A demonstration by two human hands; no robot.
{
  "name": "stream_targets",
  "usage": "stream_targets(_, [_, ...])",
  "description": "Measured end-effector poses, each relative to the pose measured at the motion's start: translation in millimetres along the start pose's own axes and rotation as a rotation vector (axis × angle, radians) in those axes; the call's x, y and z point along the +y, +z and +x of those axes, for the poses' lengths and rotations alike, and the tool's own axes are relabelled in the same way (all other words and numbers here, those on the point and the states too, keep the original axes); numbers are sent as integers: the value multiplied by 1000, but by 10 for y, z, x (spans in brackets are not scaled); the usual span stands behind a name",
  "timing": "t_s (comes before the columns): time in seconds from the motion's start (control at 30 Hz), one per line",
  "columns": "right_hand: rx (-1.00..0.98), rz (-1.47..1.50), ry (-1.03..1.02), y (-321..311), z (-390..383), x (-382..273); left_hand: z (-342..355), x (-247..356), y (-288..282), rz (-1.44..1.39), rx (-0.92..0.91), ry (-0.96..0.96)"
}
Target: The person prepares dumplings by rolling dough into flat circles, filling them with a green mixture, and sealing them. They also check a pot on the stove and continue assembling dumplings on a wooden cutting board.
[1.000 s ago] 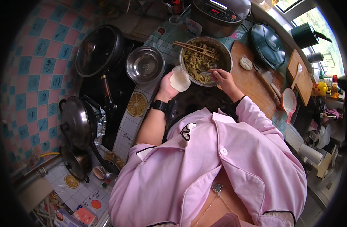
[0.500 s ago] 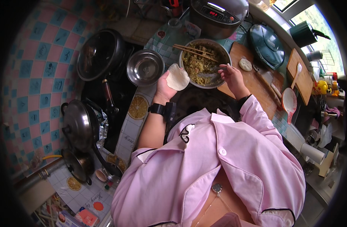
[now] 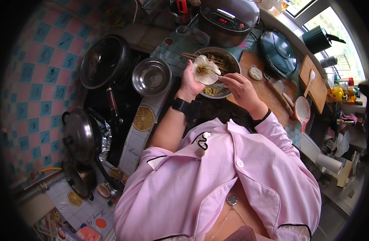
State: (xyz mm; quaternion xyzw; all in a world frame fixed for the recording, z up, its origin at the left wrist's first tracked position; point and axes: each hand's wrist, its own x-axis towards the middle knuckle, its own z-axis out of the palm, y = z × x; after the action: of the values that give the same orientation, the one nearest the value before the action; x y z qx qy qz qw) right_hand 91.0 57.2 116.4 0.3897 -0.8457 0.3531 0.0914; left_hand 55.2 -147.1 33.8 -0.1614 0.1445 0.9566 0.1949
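Note:
A round dough wrapper rests on my left hand, which is closed at its edge and holds it over the near side of a metal bowl. On the wrapper sits a small heap of greenish-yellow filling. My right hand pinches the handle of a metal spoon, its tip at the heap. More filling shows in the bowl below, partly covered by the wrapper and my hands. Wooden chopsticks lie across the bowl's far left.
A steel basin stands left of the bowl, beside lidded pans. To the right, a cutting board carries a dough piece and a rolling pin. A rice cooker stands behind.
The spoon has come up out of the bowl to the wrapper, and filling now lies on the dough. My left hand has shifted right, bringing the wrapper over the bowl.

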Motion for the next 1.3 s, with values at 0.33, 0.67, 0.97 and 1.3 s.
stream_targets(0.33, [39,-6,-22,-45,21,-132,-54,44,-151,30,23,1])
stream_targets(0.67, [134,67,-7,50,23,-197,-177,119,-178,40,82,50])
stream_targets(0.97, [59,26,-58,29,33,-159,-237,185,-234,69,38,76])
stream_targets(1.3, [236,556,751,554,-367,456,-297,305,-767,-61,111,135])
